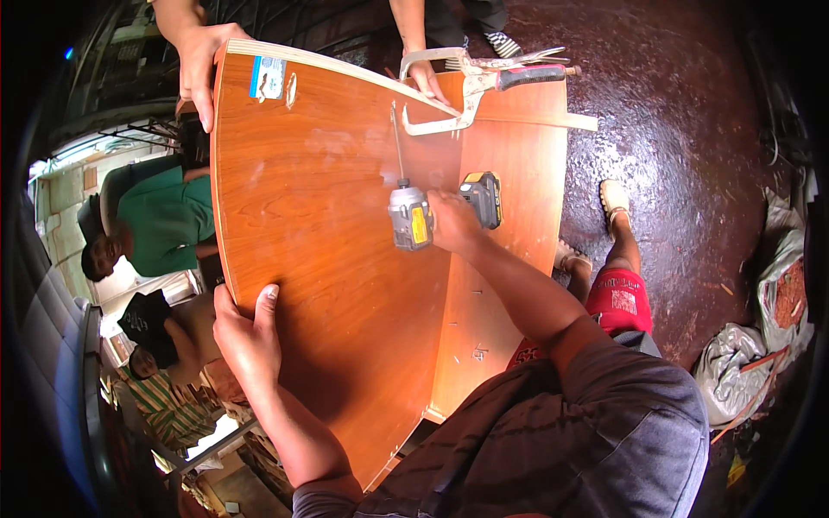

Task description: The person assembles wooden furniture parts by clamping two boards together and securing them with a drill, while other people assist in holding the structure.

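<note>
In my right hand (455, 226) is a cordless impact driver (411, 217) with a long bit. The bit points away from me, its tip near the far batten on a large orange-brown wooden panel (337, 198). My left hand (248, 335) grips the panel's left edge, thumb on the face and fingers behind it. A second panel (518, 190) meets the first along a seam on the right. At the far end a locking C-clamp (469, 91) with a red and black handle sits over the batten. Several loose screws (479, 352) lie on the right panel.
A co-worker's hand (207, 65) holds the far left corner; their other hand (423, 76) is by the clamp. Two people are at the left, one in a green shirt (164, 216). Grey sacks (730, 367) lie on the shiny dark floor (665, 112) at the right.
</note>
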Available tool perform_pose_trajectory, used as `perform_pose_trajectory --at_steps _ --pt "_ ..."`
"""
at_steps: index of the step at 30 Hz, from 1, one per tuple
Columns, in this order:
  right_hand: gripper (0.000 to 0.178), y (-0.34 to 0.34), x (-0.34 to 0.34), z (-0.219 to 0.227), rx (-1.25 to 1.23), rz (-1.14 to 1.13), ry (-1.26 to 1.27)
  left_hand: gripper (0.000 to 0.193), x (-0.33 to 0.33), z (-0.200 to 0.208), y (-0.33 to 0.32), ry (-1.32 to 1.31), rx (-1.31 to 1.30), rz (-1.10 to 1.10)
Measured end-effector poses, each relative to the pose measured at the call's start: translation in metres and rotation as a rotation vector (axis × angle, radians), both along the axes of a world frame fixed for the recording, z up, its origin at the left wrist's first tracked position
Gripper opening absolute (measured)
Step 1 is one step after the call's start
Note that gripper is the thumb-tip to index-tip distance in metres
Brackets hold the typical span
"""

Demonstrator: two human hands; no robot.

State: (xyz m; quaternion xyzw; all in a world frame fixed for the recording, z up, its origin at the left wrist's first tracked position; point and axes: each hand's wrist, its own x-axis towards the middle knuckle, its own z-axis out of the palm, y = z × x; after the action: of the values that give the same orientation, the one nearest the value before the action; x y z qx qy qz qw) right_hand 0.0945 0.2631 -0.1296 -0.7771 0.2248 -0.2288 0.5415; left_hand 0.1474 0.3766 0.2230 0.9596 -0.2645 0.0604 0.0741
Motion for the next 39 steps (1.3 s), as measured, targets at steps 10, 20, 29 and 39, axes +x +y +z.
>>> perform_pose_trajectory --at_steps 10,20,29,39 --pt "0.023 -0.004 -0.001 0.006 -0.017 -0.020 0.006 0.028 -0.001 0.001 -0.001 0.010 -0.004 -0.010" --pt "0.021 -0.007 0.003 0.001 -0.040 -0.029 0.015 0.028 0.001 0.001 0.003 0.030 0.005 0.004" --pt "0.024 -0.006 0.003 0.002 -0.021 0.000 0.043 0.028 -0.003 0.002 0.002 0.016 0.007 -0.020" --pt "0.027 0.000 0.009 0.004 0.065 -0.023 -0.001 0.024 0.000 0.003 0.001 0.039 0.035 0.012"
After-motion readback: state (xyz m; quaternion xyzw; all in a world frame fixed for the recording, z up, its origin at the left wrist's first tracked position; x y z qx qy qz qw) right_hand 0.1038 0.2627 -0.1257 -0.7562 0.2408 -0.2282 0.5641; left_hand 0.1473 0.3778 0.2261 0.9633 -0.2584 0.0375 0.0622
